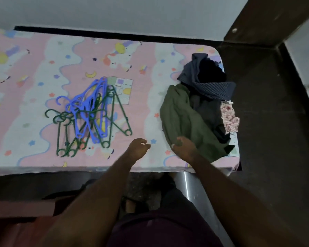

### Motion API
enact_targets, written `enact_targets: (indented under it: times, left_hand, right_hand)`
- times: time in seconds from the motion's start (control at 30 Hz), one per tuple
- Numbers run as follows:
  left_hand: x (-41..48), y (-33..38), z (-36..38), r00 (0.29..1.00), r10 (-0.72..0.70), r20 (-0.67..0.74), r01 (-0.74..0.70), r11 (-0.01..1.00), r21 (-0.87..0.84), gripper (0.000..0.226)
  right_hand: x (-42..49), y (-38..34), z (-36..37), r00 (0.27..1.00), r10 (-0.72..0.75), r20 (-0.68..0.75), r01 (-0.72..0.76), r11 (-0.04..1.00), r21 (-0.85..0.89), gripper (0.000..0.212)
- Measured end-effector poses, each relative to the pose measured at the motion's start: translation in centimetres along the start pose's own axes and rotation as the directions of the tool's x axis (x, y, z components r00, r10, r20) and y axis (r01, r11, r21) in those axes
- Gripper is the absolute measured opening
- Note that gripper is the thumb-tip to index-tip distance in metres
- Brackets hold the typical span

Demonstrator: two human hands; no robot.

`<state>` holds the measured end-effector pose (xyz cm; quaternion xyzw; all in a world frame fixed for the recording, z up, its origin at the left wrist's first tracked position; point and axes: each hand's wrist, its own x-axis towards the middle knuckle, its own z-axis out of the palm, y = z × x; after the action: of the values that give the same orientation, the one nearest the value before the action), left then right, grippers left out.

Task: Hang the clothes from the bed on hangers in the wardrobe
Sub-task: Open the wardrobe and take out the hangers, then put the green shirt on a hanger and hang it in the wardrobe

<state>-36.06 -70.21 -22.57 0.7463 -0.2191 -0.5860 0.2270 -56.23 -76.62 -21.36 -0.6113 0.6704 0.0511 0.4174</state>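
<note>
Bed: I see a bed with a pink cartoon-print sheet, and both piles lie on it.
Clothes: a heap lies at the bed's right end. It holds an olive-green cloth garment nearest me, a navy pinstriped garment behind it, and a pink floral fabric piece at the right edge.
Hangers: blue plastic hangers are tangled with dark green plastic hangers mid-bed, well apart from the clothes.
Right hand: I read the fingers as curled on the olive garment's near edge, gripping it.
Left hand: it hovers over the sheet between the two piles, fingers loosely curled, holding nothing.
</note>
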Motion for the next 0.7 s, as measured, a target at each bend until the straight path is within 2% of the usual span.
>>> enact_targets:
  times: [0.2,0.4,0.5,0.57,0.63,0.7]
  left_hand:
    - [2.8,4.6,5.3,1.000,-0.011,-0.009,0.012,0.997,0.076,0.037]
    - [5.3,9.1,9.9,0.999,-0.036,-0.003,0.036,0.985,0.167,0.037]
    - [5.8,11.1,11.6,0.999,-0.049,0.005,0.048,0.984,0.171,0.023]
    - [6.0,12.2,12.6,0.999,-0.037,0.016,0.034,0.982,0.184,0.006]
    - [6.2,13.0,13.2,0.999,-0.029,0.024,0.023,0.977,0.210,0.005]
    - [6.3,13.9,13.8,0.999,-0.032,0.028,0.025,0.973,0.229,0.009]
  right_hand:
    - [4.8,3.4,-4.2,0.999,0.032,-0.033,-0.030,0.998,0.063,0.054]
    - [11.0,6.4,-8.4,0.999,0.039,0.002,-0.039,0.999,0.015,0.049]
    - [14.1,8.0,-9.3,0.997,0.039,0.065,-0.033,0.995,-0.091,0.049]
    - [15.3,8.6,-9.8,0.989,0.059,0.134,-0.040,0.990,-0.136,0.040]
    - [16.4,9.2,-9.6,0.983,0.057,0.175,-0.032,0.989,-0.145,0.033]
    - [17.1,9.8,-9.4,0.974,0.060,0.220,-0.031,0.991,-0.130,0.037]
